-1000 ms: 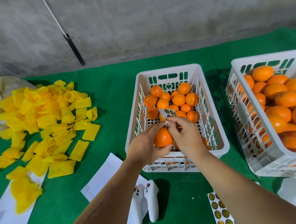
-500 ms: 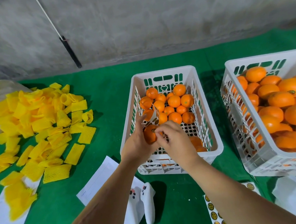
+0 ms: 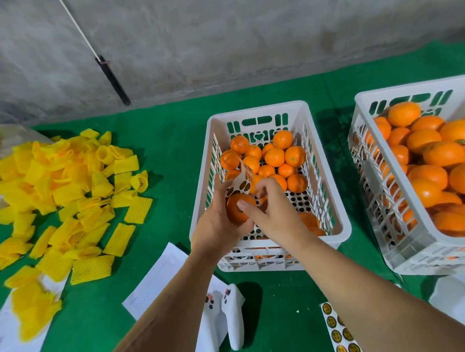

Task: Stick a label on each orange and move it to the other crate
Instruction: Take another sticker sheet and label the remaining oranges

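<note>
My left hand grips an orange over the near left part of the middle white crate. A curled strip of label backing with dark round stickers stands up from the same hand. My right hand presses its thumb on the top of the held orange, fingers curled. Several smaller oranges lie in the far half of the middle crate. The right crate is piled with larger oranges.
A heap of yellow foam nets covers the green cloth at left. White paper sheets and a white game controller lie near me. A sticker sheet shows under my right forearm. A grey wall with a black-handled rod stands behind.
The held orange moved left and down in the crate. My right hand went from pinching at the label strip to pressing its thumb on the orange; the strip now curls up.
</note>
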Demonstrator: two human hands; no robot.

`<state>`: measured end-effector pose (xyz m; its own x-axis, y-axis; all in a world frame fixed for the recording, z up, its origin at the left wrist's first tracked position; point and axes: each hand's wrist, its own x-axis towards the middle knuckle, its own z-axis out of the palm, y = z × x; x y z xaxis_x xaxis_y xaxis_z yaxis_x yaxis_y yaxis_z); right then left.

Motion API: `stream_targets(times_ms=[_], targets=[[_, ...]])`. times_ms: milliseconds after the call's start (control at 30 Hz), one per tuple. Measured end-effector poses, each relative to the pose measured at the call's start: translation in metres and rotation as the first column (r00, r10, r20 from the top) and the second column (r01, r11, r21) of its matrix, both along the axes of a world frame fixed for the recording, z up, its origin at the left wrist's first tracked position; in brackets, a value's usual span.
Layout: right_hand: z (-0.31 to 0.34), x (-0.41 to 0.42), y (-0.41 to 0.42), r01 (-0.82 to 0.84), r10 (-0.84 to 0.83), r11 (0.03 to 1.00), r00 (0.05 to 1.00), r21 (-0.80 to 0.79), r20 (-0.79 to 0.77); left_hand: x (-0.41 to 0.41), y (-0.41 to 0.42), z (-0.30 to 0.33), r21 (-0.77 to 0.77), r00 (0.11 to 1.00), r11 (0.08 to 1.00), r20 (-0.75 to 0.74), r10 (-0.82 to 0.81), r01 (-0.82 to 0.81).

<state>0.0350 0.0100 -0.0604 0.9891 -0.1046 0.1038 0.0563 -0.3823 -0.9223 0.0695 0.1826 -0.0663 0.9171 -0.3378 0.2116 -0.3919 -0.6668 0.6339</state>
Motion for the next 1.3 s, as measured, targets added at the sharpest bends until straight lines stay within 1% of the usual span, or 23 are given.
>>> stream_targets(times_ms=[67,100,167,200,267,333,400,433,500,533,600,667,733,767,833,900,967,1000,1067,1133,1167,1233,1300], targets=[[0.001,0.006,-0.001,-0.056,0.072,0.993,0.986,0.106,-0.15,-0.001,0.001,0.0,-0.033,1.0,0.999,0.019,-0.02,0.021],[0.0,0.008,-0.001,-0.102,0.125,0.986,0.975,0.129,-0.183,-0.001,0.002,0.001,-0.049,0.999,0.998,0.02,-0.033,0.034],[-0.002,0.011,-0.001,-0.167,0.202,0.972,0.953,0.164,-0.224,-0.001,0.002,0.001,-0.059,0.998,0.997,0.042,-0.049,0.051],[-0.003,0.011,-0.001,-0.172,0.219,0.964,0.945,0.202,-0.243,0.0,0.003,0.001,-0.057,0.997,0.997,0.046,-0.054,0.057],[-0.003,0.01,-0.004,-0.161,0.247,0.938,0.932,0.306,-0.267,0.003,0.005,0.0,-0.065,0.997,0.995,-0.015,-0.075,0.074],[-0.001,0.009,-0.007,-0.145,0.252,0.923,0.929,0.357,-0.273,0.004,0.007,-0.001,-0.094,0.987,0.989,-0.099,-0.126,0.117],[0.002,0.008,-0.009,-0.118,0.233,0.919,0.932,0.376,-0.276,0.007,0.008,-0.003,-0.192,0.967,0.96,-0.111,-0.23,0.206],[0.003,0.008,-0.009,-0.112,0.22,0.927,0.936,0.359,-0.277,0.008,0.008,-0.003,-0.241,0.963,0.946,-0.102,-0.248,0.218],[0.005,0.008,-0.01,-0.121,0.199,0.952,0.942,0.281,-0.272,0.011,0.007,-0.001,-0.283,0.969,0.946,-0.138,-0.204,0.158],[0.004,0.009,-0.009,-0.126,0.192,0.962,0.943,0.244,-0.272,0.011,0.006,-0.001,-0.262,0.977,0.958,-0.147,-0.155,0.113],[0.002,0.009,-0.008,-0.117,0.17,0.974,0.943,0.195,-0.286,0.013,0.006,-0.002,-0.206,0.991,0.978,-0.117,-0.06,0.035],[0.003,0.009,-0.009,-0.097,0.148,0.978,0.947,0.183,-0.287,0.013,0.004,-0.002,-0.186,0.993,0.982,-0.117,0.008,-0.03],[0.006,0.006,-0.011,-0.079,0.14,0.967,0.958,0.241,-0.25,0.011,0.002,-0.001,-0.114,0.995,0.99,-0.07,0.073,-0.081],[0.008,0.003,-0.012,-0.051,0.119,0.955,0.968,0.292,-0.221,0.01,0.001,-0.001,-0.058,0.994,0.992,-0.032,0.109,-0.111],[0.015,-0.006,-0.01,0.031,0.026,0.926,0.989,0.376,-0.146,0.009,0.004,-0.003,0.027,0.986,0.986,0.027,0.165,-0.166],[0.017,-0.015,-0.012,0.094,-0.09,0.907,0.996,0.411,-0.03,0.013,0.004,-0.008,0.068,0.985,0.983,0.043,0.167,-0.17],[0.021,-0.023,-0.023,0.143,-0.184,0.906,0.981,0.399,0.065,0.015,0.002,-0.01,0.089,0.986,0.983,0.049,0.159,-0.163],[0.024,-0.025,-0.034,0.173,-0.226,0.914,0.968,0.368,0.106,0.015,0.001,-0.011,0.093,0.985,0.982,0.053,0.161,-0.166],[0.032,-0.025,-0.065,0.267,-0.314,0.93,0.934,0.251,0.171,0.013,0.0,-0.009,0.096,0.984,0.98,0.06,0.171,-0.176],[0.041,-0.023,-0.105,0.41,-0.424,0.906,0.884,0.106,0.199,0.011,0.0,-0.007,0.094,0.983,0.98,0.066,0.169,-0.175],[0.044,-0.022,-0.126,0.492,-0.49,0.87,0.848,0.044,0.203,0.01,0.0,-0.006,0.096,0.984,0.98,0.069,0.167,-0.173],[0.048,-0.019,-0.166,0.628,-0.61,0.778,0.765,-0.028,0.207,0.009,0.0,-0.006,0.092,0.983,0.981,0.08,0.163,-0.17],[0.051,-0.021,-0.199,0.708,-0.683,0.699,0.703,-0.103,0.197,0.009,0.0,-0.006,0.087,0.983,0.982,0.081,0.163,-0.17]])
